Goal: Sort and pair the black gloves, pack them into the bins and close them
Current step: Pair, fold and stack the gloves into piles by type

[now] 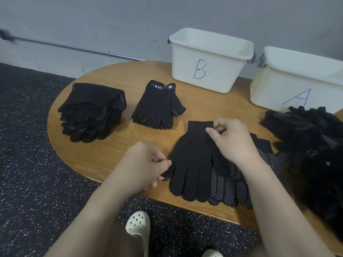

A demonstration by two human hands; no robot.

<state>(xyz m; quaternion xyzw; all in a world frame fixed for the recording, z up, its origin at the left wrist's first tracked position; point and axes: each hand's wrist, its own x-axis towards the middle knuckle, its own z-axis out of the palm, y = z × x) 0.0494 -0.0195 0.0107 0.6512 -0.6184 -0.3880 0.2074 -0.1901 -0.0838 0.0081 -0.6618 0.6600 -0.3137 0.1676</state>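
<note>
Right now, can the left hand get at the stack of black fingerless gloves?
Probably yes: bare wooden table lies between the left hand and the stack of black fingerless gloves, though it is pinching the full-fingered black glove.

Two white bins stand at the desk's far edge, bin B (209, 62) and bin A (297, 84), with two sorted glove stacks (92, 112) (157, 106), one loose heap (311, 145) at the right edge, and two hands (144, 164) (233, 140).

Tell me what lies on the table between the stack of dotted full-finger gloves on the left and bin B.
In the head view, a stack of fingerless gloves labelled 5.11 lies between the dotted glove stack and bin B; the rest is bare table.
</note>
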